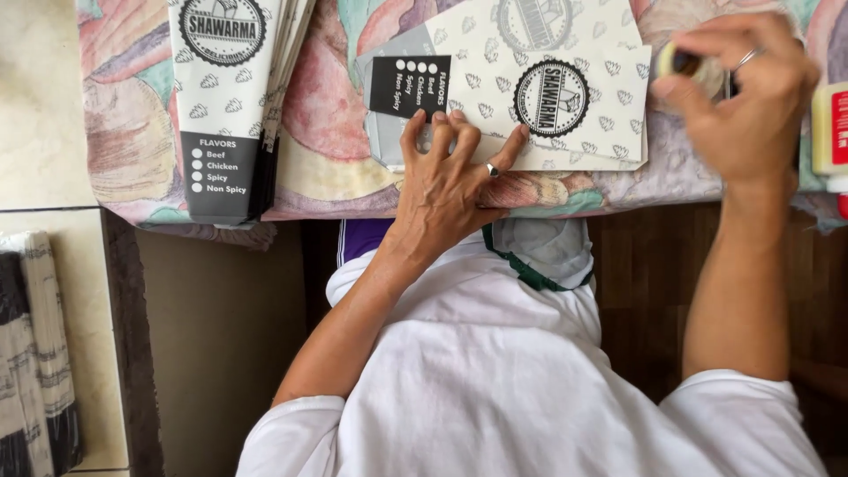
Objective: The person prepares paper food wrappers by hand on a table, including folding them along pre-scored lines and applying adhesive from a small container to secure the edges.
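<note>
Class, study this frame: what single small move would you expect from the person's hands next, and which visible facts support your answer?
Probably the right hand brings the small round thing it pinches across to the paper sleeve. The left hand presses flat on the sleeve's near edge with fingers spread, pinning it to the patterned tablecloth, while the right hand hovers beside the sleeve. What the round thing is cannot be told.

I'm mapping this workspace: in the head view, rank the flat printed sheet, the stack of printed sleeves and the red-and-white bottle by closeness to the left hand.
From the left hand:
1. Printed sheet, under its fingertips.
2. Sleeve stack, far left.
3. Bottle, right edge.
</note>
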